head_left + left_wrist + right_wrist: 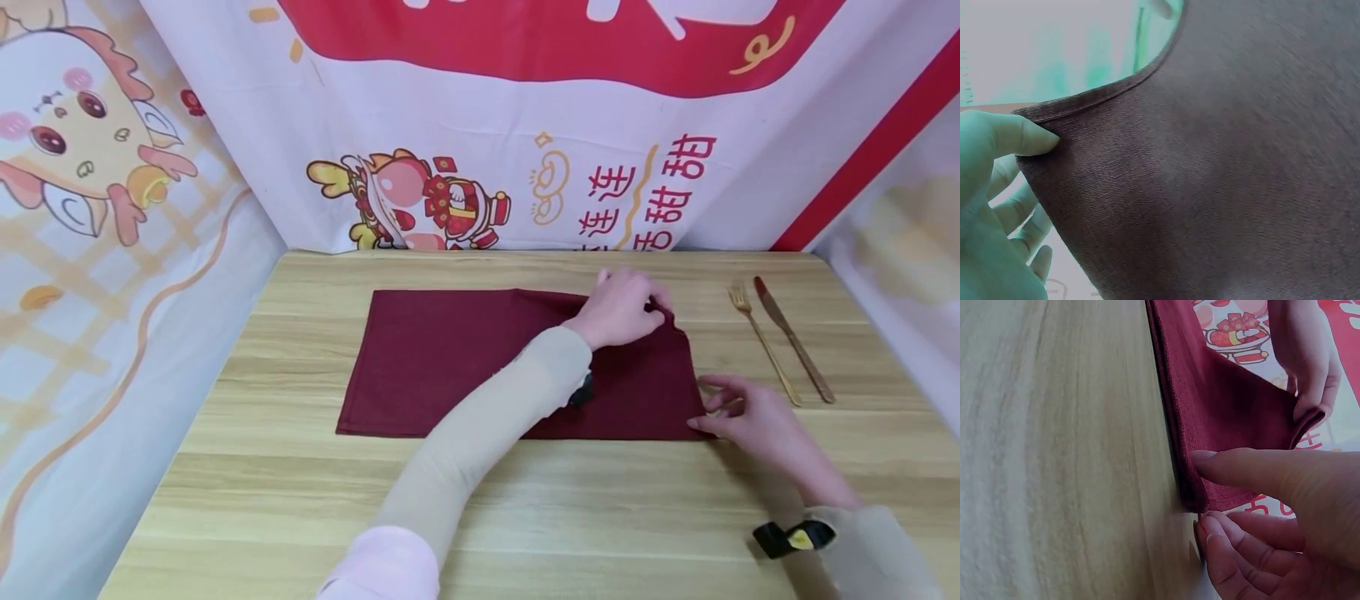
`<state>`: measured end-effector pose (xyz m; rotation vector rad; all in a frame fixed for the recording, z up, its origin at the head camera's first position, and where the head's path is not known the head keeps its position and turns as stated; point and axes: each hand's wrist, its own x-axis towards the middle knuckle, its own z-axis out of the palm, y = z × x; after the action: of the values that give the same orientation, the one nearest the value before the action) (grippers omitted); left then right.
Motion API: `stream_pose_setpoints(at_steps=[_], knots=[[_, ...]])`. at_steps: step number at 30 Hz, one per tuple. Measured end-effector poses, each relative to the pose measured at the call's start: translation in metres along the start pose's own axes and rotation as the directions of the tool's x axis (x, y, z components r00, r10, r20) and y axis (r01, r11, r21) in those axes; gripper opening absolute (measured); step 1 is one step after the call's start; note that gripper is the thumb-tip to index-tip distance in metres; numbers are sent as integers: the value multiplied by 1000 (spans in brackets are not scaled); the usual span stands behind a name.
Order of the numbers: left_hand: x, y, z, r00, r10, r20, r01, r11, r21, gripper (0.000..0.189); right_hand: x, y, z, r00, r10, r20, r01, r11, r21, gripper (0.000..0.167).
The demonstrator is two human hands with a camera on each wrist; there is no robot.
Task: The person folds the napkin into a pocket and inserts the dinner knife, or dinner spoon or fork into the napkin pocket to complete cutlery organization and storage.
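Note:
A dark red cloth napkin [420, 358] lies as a wide rectangle on the wooden table, with layered edges along its near side in the right wrist view. My left hand [618, 308] reaches across it and pinches its far right corner between thumb and fingers, lifting that corner off the table. The left wrist view shows the thumb on the raised napkin [1210, 156]. At the near right corner is my right hand [757, 421]. Its thumb [1235, 467] presses on the napkin, and its curled fingertips [1219, 534] meet the edge; what lies beneath the corner is hidden.
To the right of the napkin lie a gold fork [761, 342] and a gold knife [795, 342], side by side. The wooden table [600, 517] ends at a printed white and red curtain [465, 125] behind. Another printed cloth [97, 292] hangs at the left.

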<state>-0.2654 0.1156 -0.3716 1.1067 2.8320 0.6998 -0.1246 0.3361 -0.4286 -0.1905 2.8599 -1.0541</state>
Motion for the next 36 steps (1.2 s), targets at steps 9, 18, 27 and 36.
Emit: stream_pose_setpoints(at_steps=[9, 18, 27, 36], knots=[[-13, -9, -27, 997, 78, -22, -80, 991, -108, 11, 4, -1, -4, 999, 14, 37, -15, 1000, 9, 69], [-24, -21, -50, 989, 140, -52, -149, 945, -291, 10, 5, -8, -7, 999, -53, 4, 53, 998, -32, 30], [-26, -21, -53, 997, 73, -22, -76, 950, -304, 15, 4, -9, -20, 996, -69, -62, 66, 997, -51, 16], [-23, -9, -47, 988, 149, -46, -156, 937, -312, 17, -7, -1, -54, 974, 45, -220, -56, 997, -44, 25]])
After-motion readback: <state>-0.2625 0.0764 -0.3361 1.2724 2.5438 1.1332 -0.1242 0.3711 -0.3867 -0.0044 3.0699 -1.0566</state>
